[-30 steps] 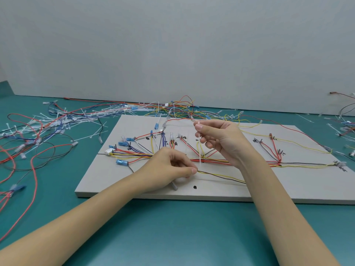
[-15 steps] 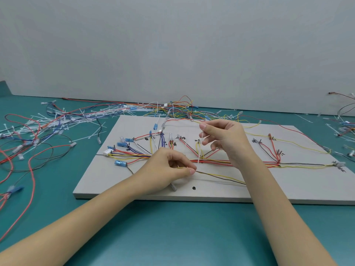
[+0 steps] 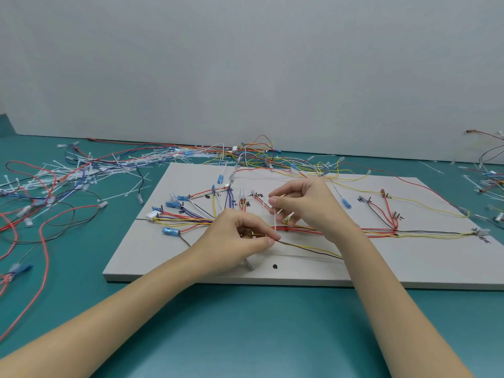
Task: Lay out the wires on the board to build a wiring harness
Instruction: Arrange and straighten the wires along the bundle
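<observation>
head view: the right hand (image 3: 308,205) has lowered its pinched cable tie (image 3: 276,223) toward the wire bundle (image 3: 305,230) while the left hand (image 3: 237,241) keeps pinching the yellow and dark wires (image 3: 305,246), so tying seems near.

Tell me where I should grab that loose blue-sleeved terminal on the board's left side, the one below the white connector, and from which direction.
Pinch the blue terminal across its sleeve, coming from above and the left. It lies flat on the board, its dark wire trailing off right toward the left hand, so the left end and top are free. The white connector sits just above it, so keep your fingers narrow.
</observation>
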Demonstrator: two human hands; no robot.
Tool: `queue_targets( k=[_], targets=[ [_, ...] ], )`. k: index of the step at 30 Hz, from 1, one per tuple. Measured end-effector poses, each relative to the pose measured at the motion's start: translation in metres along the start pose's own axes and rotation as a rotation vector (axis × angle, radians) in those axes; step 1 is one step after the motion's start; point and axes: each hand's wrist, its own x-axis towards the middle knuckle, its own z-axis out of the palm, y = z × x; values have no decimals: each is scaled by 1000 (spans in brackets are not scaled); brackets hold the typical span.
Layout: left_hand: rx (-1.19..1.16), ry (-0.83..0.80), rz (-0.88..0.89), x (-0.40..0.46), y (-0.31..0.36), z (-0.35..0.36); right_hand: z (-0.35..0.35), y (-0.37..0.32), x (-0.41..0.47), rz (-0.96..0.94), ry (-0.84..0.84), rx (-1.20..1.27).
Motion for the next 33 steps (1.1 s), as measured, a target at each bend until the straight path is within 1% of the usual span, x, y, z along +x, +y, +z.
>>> queue_targets(
  k=[6,12,16,21,29,33],
  targets=[
    [77,-8,17,1,-2,-1,-2,-2,-3,50,-118,-13],
    [201,-20,67,-4,0,-1,-1,-1,-4,110,-171,-47],
    [352,-55,140,-8,5,0,0,-1,-5,125,-222,-47],
    [546,-149,227,-13,8,-3,-1,-2,-6,142,-235,-68],
    [626,-200,216,-16,9,-3,-4,-2,-7,163,-264,-148],
    [660,-214,248,-16,8,-4,-5,-2,-7,156,-278,-225]
  ],
)
